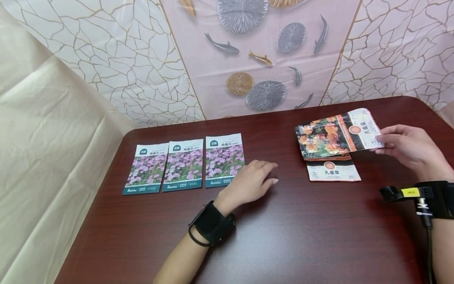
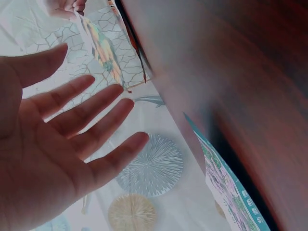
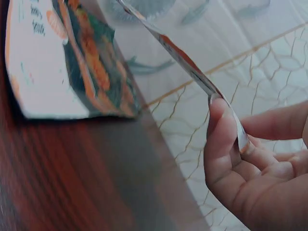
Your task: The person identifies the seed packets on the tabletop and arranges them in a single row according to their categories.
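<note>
The right hand (image 1: 404, 148) pinches the orange seed packet (image 1: 337, 136) by its white end, lifted over the surface's far right part. It looks thin, light and bendy — best held by an edge. The left hand (image 1: 248, 183) rests flat, fingers relaxed, holding nothing.

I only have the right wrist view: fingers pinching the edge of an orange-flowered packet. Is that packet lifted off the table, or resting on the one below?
Observer: In the head view the right hand holds the orange-flower packet lifted by its white end; it overlaps the second orange packet, which lies flat on the table.
Operator: Where is the other hand?
Observer: The left hand is open, palm down, just right of the nearest pink-flower packet; touching or not, I cannot tell.
Operator: How many pink ones?
Observer: Three in a row, side by side, on the table's left part.
</note>
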The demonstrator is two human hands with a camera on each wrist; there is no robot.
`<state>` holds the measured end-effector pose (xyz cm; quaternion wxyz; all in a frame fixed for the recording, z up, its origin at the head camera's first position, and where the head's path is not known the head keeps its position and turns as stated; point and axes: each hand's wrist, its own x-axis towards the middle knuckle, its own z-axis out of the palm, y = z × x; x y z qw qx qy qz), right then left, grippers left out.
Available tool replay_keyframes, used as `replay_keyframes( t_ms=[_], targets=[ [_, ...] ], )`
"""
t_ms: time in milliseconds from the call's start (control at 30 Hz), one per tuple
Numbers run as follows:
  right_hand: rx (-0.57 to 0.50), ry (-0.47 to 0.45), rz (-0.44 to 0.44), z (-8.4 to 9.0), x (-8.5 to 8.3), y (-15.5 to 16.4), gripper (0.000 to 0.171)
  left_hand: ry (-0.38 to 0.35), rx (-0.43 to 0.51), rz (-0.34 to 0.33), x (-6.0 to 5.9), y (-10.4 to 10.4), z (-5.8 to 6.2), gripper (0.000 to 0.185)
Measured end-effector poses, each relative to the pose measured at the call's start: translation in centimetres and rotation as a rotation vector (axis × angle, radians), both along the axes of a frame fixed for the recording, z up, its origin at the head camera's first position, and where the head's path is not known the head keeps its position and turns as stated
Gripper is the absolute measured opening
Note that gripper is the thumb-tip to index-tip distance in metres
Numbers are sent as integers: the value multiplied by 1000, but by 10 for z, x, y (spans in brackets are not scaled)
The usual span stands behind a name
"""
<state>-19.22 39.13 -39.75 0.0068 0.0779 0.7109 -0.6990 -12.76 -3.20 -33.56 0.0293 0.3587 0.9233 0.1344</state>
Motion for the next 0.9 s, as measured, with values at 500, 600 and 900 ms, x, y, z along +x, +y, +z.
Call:
replay_keyframes(
  t_ms=[500, 600, 900],
  targets=[
    [119, 62, 458, 71, 36, -91, 14, -73, 154, 146, -4, -3, 2, 49],
    [136, 87, 518, 70, 37, -99, 12, -123, 169, 133, -5, -2, 2, 47],
    [186, 98, 546, 72, 39, -114, 5, -361, 284, 135, -7, -4, 1, 39]
  ],
)
